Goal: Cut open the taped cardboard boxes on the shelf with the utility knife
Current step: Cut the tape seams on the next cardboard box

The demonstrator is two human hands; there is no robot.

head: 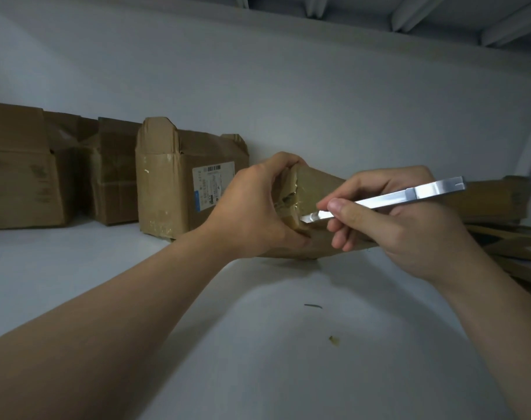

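Left hand (252, 204): curled round the near end of a small taped box (312, 189), centre of the frame, thumb underneath.
Right hand (388, 219): pinches the silver utility knife (388, 197) like a pen.
Blade: its tip touches the box's taped end.
Shelf (258, 344): white; the box rests on it.
Labelled box (182, 183): middle left, flaps up.
Other boxes (21, 168): far left.
Flattened cardboard (513, 237): right edge.
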